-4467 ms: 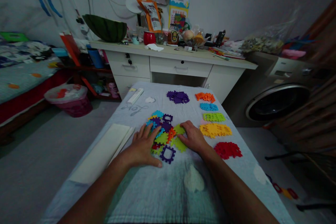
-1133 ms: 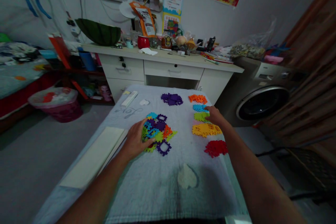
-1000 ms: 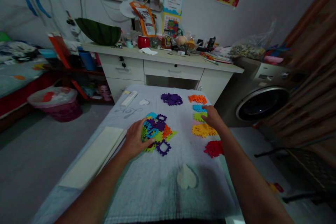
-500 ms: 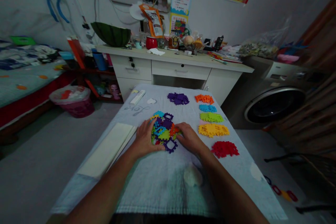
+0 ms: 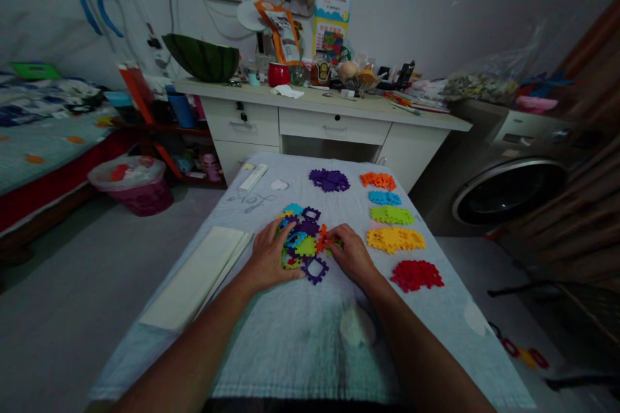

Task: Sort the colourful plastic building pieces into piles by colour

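Observation:
A mixed heap of plastic toothed building pieces (image 5: 306,246) in purple, blue, green, orange and other colours lies mid-table. My left hand (image 5: 268,253) rests along the heap's left side, thumb and fingers spread apart around it. At the right edge, my right hand (image 5: 352,253) has its fingers curled in a pinch on an orange toothed piece (image 5: 321,239), which looks tilted up. A purple square-frame piece (image 5: 314,270) lies at the heap's front, near my left thumb. The right fingertips are partly hidden.
Single-colour piles stand apart: purple (image 5: 329,180), orange (image 5: 378,181), blue (image 5: 384,198), green (image 5: 391,215), yellow (image 5: 395,240) and red (image 5: 416,275). White folded boards (image 5: 196,277) lie at left, a white strip (image 5: 253,177) behind. A cluttered desk (image 5: 310,103) stands beyond.
My right fingers have curled more and the orange piece now stands more upright. My left hand stays at the heap, its fingers shifted slightly. The view has moved a little.

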`<state>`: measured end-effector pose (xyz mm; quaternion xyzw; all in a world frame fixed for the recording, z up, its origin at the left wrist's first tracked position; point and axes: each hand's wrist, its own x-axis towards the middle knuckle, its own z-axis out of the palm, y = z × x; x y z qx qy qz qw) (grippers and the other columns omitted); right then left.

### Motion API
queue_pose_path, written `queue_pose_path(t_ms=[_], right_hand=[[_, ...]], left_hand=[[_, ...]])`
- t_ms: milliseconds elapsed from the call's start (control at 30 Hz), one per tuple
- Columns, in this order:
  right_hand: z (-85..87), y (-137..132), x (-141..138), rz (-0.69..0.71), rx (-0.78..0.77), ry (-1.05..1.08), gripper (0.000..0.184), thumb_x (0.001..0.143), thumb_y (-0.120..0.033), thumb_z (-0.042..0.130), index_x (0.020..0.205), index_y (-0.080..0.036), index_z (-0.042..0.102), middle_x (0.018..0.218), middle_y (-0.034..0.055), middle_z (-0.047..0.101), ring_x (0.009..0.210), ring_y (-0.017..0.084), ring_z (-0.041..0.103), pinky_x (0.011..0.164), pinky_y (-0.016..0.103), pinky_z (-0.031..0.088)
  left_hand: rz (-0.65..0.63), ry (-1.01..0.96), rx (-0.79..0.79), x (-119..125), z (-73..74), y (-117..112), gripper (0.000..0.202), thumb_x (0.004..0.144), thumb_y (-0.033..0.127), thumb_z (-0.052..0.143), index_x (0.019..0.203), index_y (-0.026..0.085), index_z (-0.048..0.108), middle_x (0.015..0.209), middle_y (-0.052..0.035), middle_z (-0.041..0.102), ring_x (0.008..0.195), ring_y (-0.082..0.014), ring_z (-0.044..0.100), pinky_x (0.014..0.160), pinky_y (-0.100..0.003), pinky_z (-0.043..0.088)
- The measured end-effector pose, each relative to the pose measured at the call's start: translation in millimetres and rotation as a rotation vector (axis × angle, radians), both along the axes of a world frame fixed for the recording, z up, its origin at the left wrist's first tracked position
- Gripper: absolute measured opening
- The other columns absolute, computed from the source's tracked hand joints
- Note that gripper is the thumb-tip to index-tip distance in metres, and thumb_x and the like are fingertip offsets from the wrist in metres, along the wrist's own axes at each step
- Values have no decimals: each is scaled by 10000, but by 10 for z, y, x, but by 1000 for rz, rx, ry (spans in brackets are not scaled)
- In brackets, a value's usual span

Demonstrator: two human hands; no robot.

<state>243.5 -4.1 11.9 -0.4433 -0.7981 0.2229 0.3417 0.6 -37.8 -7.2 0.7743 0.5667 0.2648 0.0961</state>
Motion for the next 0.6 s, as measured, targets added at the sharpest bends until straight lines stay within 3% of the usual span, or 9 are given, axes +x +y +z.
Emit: queue_pose_path(t_ms=[133,300,467,600], right_hand=[[-62,-7,-48,-47,-71,94,401,761,-61,541,1136,-204,541,936,20,590,810,154,564,750,289,468],[-14,-24,-48,-18,-92,113,164,788,-108,549,899,-207,617,852,8,570,710,134,530,643,252,446],[62,-32,9,-124,24,128,181,780,-77,513,854,-207,615,844,18,556,730,150,523,669,267,441],[54,-31,45,-97,51,77,225,781,-42,472,837,-214,606,888,40,564,839,178,556,748,296,458]], left_hand=[[2,-13,-18,10,21,3,1036,580,582,789,1461,261,349,1533,-170,250,1395,-412,280,1098,-570,285],[10,-53,-2,22,12,-6,915,642,534,767,1434,274,389,1542,-143,225,1413,-401,260,1118,-562,280],[31,-73,8,30,19,-2,834,679,548,737,1388,224,443,1528,-151,219,1410,-382,271,1132,-526,294],[27,-82,26,16,5,8,786,693,561,720,1359,227,469,1505,-140,251,1398,-367,292,1131,-518,306]])
